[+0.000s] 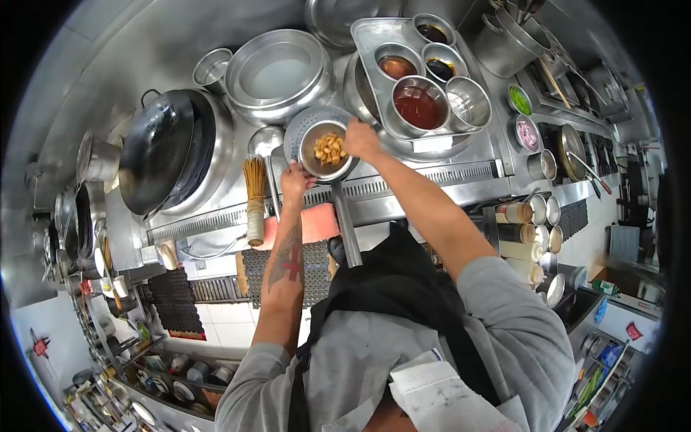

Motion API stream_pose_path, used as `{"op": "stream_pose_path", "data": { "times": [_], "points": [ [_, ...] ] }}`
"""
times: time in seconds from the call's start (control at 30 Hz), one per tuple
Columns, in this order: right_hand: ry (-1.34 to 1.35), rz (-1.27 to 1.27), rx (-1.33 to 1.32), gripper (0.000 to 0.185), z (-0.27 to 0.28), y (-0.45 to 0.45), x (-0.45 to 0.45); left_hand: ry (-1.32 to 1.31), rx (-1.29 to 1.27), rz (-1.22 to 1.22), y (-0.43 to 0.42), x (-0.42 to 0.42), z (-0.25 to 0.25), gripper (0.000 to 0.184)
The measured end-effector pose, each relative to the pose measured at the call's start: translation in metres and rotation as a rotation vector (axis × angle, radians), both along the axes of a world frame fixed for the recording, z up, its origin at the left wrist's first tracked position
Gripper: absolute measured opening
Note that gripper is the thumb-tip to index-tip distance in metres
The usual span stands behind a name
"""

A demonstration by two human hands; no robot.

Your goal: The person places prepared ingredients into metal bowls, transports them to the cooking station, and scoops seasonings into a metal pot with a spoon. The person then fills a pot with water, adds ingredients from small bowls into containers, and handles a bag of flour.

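A small metal bowl [309, 140] holds browned, nut-like pieces [330, 148]. My left hand [294, 180] grips its lower left edge, fingers curled underneath. At the upper right, my right hand [362, 140] is closed on the rim. Beneath the bowl lies a perforated metal strainer [314, 115]; a long metal handle [345, 223] runs from below the bowl toward my apron. Left of my left hand are a metal ladle [266, 140] and a bamboo wok brush [255, 201].
A black wok [158, 153] sits on the left burner. Behind stands a wide basin [277, 68] of cloudy liquid. A tray [366, 36] at the right carries several sauce containers, including one of red liquid [419, 108]. A pink cloth [319, 222] lies at the front edge.
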State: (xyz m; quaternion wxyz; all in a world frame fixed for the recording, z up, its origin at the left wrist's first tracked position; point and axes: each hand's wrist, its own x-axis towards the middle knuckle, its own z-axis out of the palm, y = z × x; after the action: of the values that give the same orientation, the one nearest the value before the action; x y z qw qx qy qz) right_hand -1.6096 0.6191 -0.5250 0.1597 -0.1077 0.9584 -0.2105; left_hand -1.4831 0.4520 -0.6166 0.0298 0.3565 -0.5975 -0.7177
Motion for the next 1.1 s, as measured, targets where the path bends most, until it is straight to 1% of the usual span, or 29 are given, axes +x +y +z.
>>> {"op": "stream_pose_path", "data": {
  "times": [0.03, 0.07, 0.1, 0.13, 0.17, 0.2, 0.23, 0.27, 0.3, 0.33, 0.37, 0.4, 0.43, 0.47, 0.53, 0.57, 0.6, 0.63, 0.67, 0.73, 0.77, 0.83, 0.9, 0.93, 1.07, 1.1],
  "points": [
    [0.069, 0.007, -0.064, 0.042, 0.008, 0.002, -0.005, 0.013, -0.036, 0.019, -0.001, 0.001, -0.003, 0.046],
    [0.128, 0.015, -0.132, 0.046, 0.016, 0.005, -0.012, 0.033, -0.222, 0.047, -0.002, 0.001, -0.007, 0.044],
    [0.109, -0.025, -0.14, 0.046, 0.025, 0.004, -0.028, -0.021, -0.345, 0.07, -0.007, 0.001, -0.009, 0.039],
    [0.073, -0.013, -0.197, 0.052, 0.061, 0.009, -0.031, -0.104, -0.405, -0.019, -0.006, 0.001, -0.005, 0.037],
    [0.159, 0.023, -0.213, 0.051, 0.07, 0.011, -0.043, -0.184, -0.464, -0.107, -0.003, -0.002, -0.002, 0.036],
    [0.163, 0.059, -0.177, 0.049, 0.08, 0.012, -0.054, -0.19, -0.467, -0.106, -0.006, -0.004, -0.016, 0.036],
    [0.169, 0.095, -0.143, 0.048, 0.086, 0.014, -0.063, -0.145, -0.542, -0.184, -0.012, -0.007, -0.043, 0.034],
    [0.168, 0.097, -0.149, 0.048, 0.085, 0.015, -0.065, -0.099, -0.616, -0.26, -0.016, -0.012, -0.056, 0.032],
    [0.1, 0.157, -0.126, 0.046, 0.083, 0.016, -0.065, -0.101, -0.623, -0.257, -0.015, -0.016, -0.048, 0.032],
    [0.034, 0.217, -0.104, 0.045, 0.081, 0.016, -0.066, -0.063, -0.512, -0.23, -0.011, -0.017, -0.03, 0.028],
    [0.043, 0.255, -0.098, 0.046, 0.072, 0.017, -0.066, -0.024, -0.402, -0.205, -0.007, -0.019, -0.008, 0.023],
    [0.069, 0.32, -0.113, 0.044, 0.065, 0.018, -0.062, 0.038, -0.253, -0.152, 0.001, -0.021, 0.016, 0.017],
    [0.098, 0.384, -0.123, 0.041, 0.062, 0.023, -0.067, 0.061, -0.153, -0.134, 0.001, -0.026, 0.025, 0.015],
    [0.102, 0.38, -0.122, 0.041, 0.066, 0.033, -0.081, 0.083, -0.107, -0.145, 0.003, -0.028, 0.043, 0.016],
    [0.257, 0.362, -0.337, 0.036, 0.088, 0.052, -0.111, 0.061, -0.06, -0.117, 0.002, -0.035, 0.058, 0.015],
    [0.275, 0.372, -0.317, 0.034, 0.116, 0.074, -0.14, 0.055, -0.051, -0.098, 0.002, -0.04, 0.06, 0.015],
    [0.387, 0.251, -0.162, 0.04, 0.119, 0.086, -0.176, 0.054, -0.055, -0.092, 0.004, -0.045, 0.063, 0.015],
    [0.622, 0.359, -0.216, 0.043, 0.089, 0.106, -0.231, 0.048, -0.059, -0.086, 0.008, -0.05, 0.067, 0.015],
    [0.427, 0.386, -0.03, 0.046, 0.096, 0.117, -0.26, 0.041, -0.04, -0.093, 0.015, -0.057, 0.079, 0.016],
    [0.301, 0.49, 0.041, 0.046, 0.059, 0.129, -0.32, 0.058, -0.032, -0.089, 0.03, -0.073, 0.093, 0.017],
    [0.299, 0.502, 0.035, 0.046, 0.053, 0.128, -0.331, 0.086, -0.021, -0.092, 0.037, -0.084, 0.098, 0.017],
    [0.132, 0.573, 0.166, 0.044, 0.044, 0.127, -0.344, 0.097, 0.012, -0.087, 0.051, -0.107, 0.105, 0.018],
    [0.148, 0.58, 0.126, 0.043, 0.04, 0.125, -0.355, 0.173, 0.044, -0.001, 0.066, -0.132, 0.111, 0.018],
    [0.161, 0.581, 0.086, 0.043, 0.037, 0.124, -0.359, 0.189, 0.019, 0.03, 0.07, -0.142, 0.109, 0.015],
    [0.207, 0.573, 0.048, 0.042, 0.03, 0.115, -0.387, 0.217, 0.017, 0.017, 0.074, -0.177, 0.105, 0.01],
    [0.244, 0.564, 0.062, 0.039, 0.031, 0.114, -0.395, 0.216, 0.014, 0.017, 0.077, -0.183, 0.106, 0.01]
  ]
}}
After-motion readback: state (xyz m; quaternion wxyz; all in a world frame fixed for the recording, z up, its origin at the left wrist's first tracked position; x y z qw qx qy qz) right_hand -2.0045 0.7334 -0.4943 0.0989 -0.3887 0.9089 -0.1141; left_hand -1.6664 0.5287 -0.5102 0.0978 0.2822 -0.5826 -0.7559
